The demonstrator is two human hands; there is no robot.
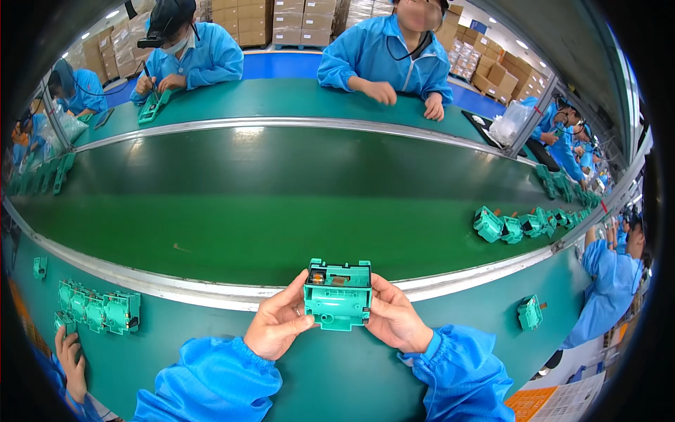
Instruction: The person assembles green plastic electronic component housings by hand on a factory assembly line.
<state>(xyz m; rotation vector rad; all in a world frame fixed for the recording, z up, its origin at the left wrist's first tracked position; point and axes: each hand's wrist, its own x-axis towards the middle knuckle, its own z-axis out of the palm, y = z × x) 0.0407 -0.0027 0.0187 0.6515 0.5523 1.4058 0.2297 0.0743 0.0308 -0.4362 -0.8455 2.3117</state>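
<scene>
Between my hands, above the near green bench, I hold a teal plastic housing (pixel 339 302) with an open top compartment. A copper-coloured part and dark pieces show inside it. My left hand (pixel 280 320) grips its left side, thumb on the front face. On the right side, my right hand (pixel 397 313) has its fingers closed round the housing's edge. Both forearms wear blue sleeves. A single similar teal housing (pixel 530 312) lies on the bench to my right. Several more teal housings (pixel 98 307) stand in a row to my left.
Beyond a metal rail (pixel 211 295) runs a green conveyor belt (pixel 281 218), with several teal housings (pixel 512 229) lined up at its right. A co-worker's hand (pixel 71 359) touches a housing at far left. Across the belt, people in blue coats sit at another green bench (pixel 281 102).
</scene>
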